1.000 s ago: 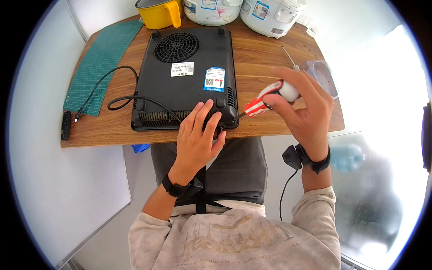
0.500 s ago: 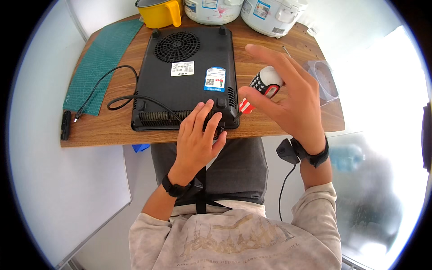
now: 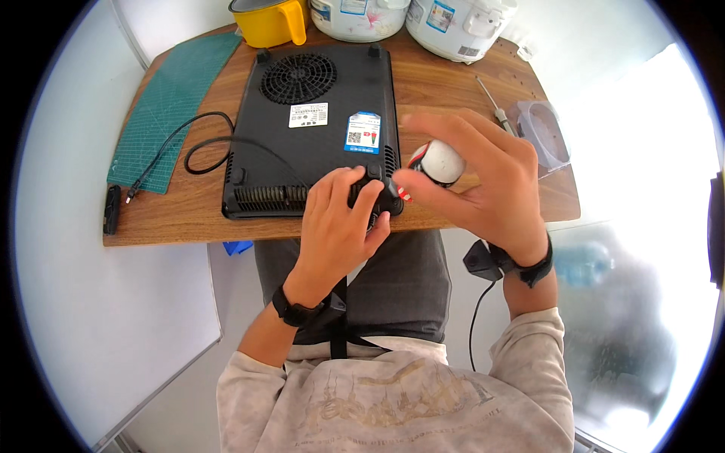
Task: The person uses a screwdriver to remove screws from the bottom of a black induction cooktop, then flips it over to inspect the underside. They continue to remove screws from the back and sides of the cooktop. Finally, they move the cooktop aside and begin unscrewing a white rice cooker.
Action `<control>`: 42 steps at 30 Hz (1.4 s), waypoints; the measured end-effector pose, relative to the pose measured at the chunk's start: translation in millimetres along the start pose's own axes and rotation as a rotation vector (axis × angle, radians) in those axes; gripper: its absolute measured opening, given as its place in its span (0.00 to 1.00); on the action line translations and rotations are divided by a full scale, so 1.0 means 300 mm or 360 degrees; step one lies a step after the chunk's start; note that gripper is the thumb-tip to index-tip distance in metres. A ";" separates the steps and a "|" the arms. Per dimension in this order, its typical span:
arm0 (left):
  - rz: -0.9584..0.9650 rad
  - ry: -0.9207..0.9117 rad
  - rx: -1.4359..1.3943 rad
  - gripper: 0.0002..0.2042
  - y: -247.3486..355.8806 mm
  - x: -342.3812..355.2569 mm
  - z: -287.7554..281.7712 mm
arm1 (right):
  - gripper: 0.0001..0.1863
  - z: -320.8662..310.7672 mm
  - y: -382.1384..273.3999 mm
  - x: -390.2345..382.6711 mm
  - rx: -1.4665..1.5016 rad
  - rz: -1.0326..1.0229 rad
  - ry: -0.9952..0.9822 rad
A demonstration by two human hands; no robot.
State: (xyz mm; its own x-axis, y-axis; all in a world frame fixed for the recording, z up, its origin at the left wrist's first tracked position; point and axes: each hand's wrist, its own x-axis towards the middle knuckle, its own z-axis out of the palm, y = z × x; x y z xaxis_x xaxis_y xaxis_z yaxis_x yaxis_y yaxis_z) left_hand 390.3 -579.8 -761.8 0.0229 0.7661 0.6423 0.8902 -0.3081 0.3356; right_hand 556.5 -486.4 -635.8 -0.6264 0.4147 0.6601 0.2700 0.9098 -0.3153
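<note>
A black induction cooker (image 3: 264,151) lies upside down on the wooden table, its round fan grille at the far end. My left hand (image 3: 336,208) is at its near edge, fingers curled over the right part of the vent slots, with the thumb lower down. Beside the near right corner, my right hand (image 3: 483,162) curves round a screwdriver (image 3: 442,162) with a white, red and black handle, thumb on the near side. The handle's white end faces up. The screwdriver's tip is hidden near the cooker's corner.
A black power cord (image 3: 200,143) loops over the cooker onto a green cutting mat (image 3: 162,113). A second screwdriver (image 3: 495,106) lies beside a clear plastic tray (image 3: 544,136) at right. A yellow pot (image 3: 268,24) and two rice cookers (image 3: 359,19) stand behind.
The screwdriver handle has tipped more upright and nearer to me. My right hand has drawn in closer around it, uncovering the second screwdriver. My left fingers have shifted slightly right and curled.
</note>
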 end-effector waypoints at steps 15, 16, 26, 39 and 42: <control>-0.0465 -0.0544 -0.1019 0.16 0.029 0.210 -0.093 | 0.21 -0.004 -0.003 0.004 -0.0350 0.0033 0.0034; -0.0491 -0.0561 -0.1047 0.15 0.034 0.216 -0.098 | 0.20 -0.008 -0.009 0.004 -0.0372 0.0015 0.0015; -0.0206 -0.0698 -0.1070 0.08 0.054 0.219 -0.110 | 0.21 -0.097 -0.061 -0.013 0.0365 0.0043 -0.0147; -0.0376 -0.0450 -0.1415 0.16 0.086 0.204 -0.105 | 0.14 -0.123 -0.091 0.000 -0.0024 0.0000 -0.0313; -0.0307 -0.0491 -0.1421 0.14 0.060 0.203 -0.115 | 0.14 -0.087 -0.072 0.000 0.0267 -0.0118 -0.0174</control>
State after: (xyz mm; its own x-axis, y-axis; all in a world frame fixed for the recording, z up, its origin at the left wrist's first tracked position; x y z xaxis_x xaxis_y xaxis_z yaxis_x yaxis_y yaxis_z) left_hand 392.0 -558.1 -692.8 0.1442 0.9238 0.3547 0.2197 -0.3794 0.8988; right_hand 569.8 -505.5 -611.3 -0.7179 0.3342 0.6107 0.1009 0.9179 -0.3837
